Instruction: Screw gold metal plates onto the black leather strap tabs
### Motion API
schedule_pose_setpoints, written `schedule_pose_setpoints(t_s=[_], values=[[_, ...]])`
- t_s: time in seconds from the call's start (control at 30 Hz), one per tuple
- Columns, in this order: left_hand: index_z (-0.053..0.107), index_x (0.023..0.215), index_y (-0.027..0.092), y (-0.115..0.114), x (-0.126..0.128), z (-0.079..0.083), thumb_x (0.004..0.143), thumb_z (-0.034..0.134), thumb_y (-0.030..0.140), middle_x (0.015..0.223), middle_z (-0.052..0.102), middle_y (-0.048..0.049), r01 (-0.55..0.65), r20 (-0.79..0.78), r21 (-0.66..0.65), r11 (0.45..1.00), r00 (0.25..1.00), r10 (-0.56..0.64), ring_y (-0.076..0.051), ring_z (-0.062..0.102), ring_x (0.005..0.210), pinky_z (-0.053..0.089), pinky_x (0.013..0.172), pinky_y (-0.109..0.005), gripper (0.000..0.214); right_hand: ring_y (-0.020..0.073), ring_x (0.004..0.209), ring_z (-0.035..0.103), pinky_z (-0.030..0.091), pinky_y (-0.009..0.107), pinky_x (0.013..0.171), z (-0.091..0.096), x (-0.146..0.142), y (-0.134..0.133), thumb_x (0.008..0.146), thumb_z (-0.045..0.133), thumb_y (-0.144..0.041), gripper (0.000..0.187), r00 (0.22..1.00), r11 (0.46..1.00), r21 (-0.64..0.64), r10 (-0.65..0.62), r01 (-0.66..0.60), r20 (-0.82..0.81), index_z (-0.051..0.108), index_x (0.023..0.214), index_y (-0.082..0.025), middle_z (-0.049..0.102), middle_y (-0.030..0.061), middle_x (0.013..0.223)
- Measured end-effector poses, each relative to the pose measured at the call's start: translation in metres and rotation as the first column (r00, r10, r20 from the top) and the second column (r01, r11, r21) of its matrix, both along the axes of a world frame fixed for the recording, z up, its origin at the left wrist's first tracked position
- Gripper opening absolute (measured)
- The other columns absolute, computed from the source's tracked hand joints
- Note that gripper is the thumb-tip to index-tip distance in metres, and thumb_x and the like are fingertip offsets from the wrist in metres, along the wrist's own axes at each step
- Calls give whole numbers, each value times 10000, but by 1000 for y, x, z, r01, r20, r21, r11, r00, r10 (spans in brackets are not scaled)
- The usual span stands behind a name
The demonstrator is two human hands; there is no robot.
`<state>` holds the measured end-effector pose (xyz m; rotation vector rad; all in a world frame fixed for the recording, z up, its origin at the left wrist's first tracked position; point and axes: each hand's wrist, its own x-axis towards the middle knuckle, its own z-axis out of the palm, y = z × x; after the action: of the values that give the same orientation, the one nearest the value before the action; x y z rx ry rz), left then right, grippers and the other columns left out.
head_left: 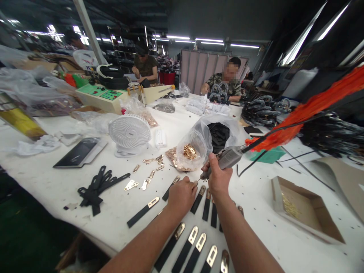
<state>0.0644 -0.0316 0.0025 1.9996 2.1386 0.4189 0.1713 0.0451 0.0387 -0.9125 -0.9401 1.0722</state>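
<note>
My right hand (218, 176) is wrapped round a grey electric screwdriver (231, 156), whose tip points down and left toward my left fingertips. My left hand (182, 195) is closed just left of the tip, resting low over the table; what its fingers pinch is hidden. Around both hands lie black straps with gold metal end plates, such as one strap (198, 200) between the hands and a row in front with another strap (196, 246). A further strap (143, 212) lies to the left of my left hand.
Loose gold plates (146, 184), a pile of black straps (98, 187) and a white fan (130, 132) stand left. Plastic bags of gold plates (189, 151) and black pieces (218, 136) lie ahead. A cardboard box (315, 212) holds small brass-coloured parts. An orange-wrapped cable (313, 108) hangs right. Co-workers sit beyond.
</note>
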Motion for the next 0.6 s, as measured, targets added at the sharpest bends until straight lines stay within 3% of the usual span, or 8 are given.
schedule_pose_setpoints(t_s=[0.23, 0.6], values=[[806, 1155, 300, -2, 0, -6, 1072, 536, 334, 1049, 730, -55, 32, -29, 45, 998, 999, -31, -228, 719, 953, 497, 757, -329, 284, 129, 408, 534, 474, 253, 405, -8, -3, 7, 823, 833, -626, 509, 993, 999, -33, 16, -12, 119, 645, 695, -171, 625, 2, 539], [802, 1138, 278, -2, -1, -7, 1072, 533, 317, 1049, 734, -58, 43, -24, 73, 996, 999, -42, -238, 730, 958, 526, 781, -345, 280, 132, 388, 521, 449, 254, 380, -16, -5, 8, 811, 834, -638, 496, 991, 998, -56, 39, -32, 128, 650, 742, -183, 624, -13, 530]])
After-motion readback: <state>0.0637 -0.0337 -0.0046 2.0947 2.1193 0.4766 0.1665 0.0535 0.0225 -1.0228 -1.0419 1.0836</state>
